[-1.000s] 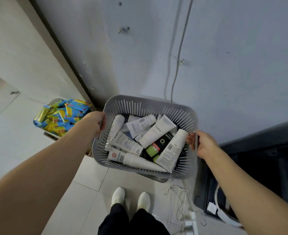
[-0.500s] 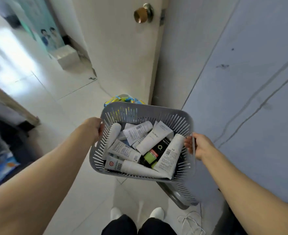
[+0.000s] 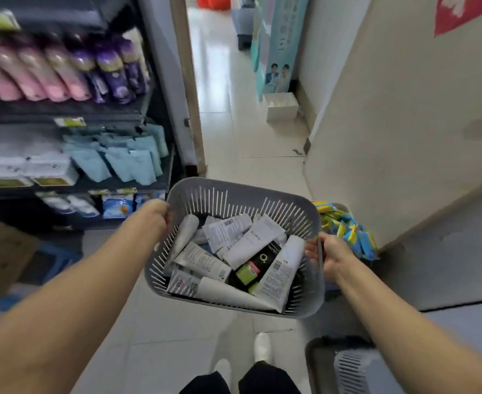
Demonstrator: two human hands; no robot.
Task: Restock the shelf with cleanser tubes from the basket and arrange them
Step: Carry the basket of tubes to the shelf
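Grey slotted plastic basket [image 3: 305,305] w/ white cleanser tubes [image 3: 251,243], held by both rims: left hand [image 3: 156,216], right hand [image 3: 329,255] clamped; dark shelf [image 3: 114,186] left of basket.

One white tube [image 3: 255,241] in the basket [image 3: 234,191] has a word on it that looks like "FLORAL", but the letters are small and hard to read. A black tube [image 3: 262,261] shows a green ring like the letter "O". The other tubes have tiny print and bar codes, too small to read. The shelf [image 3: 63,115] tags are too blurry to read.
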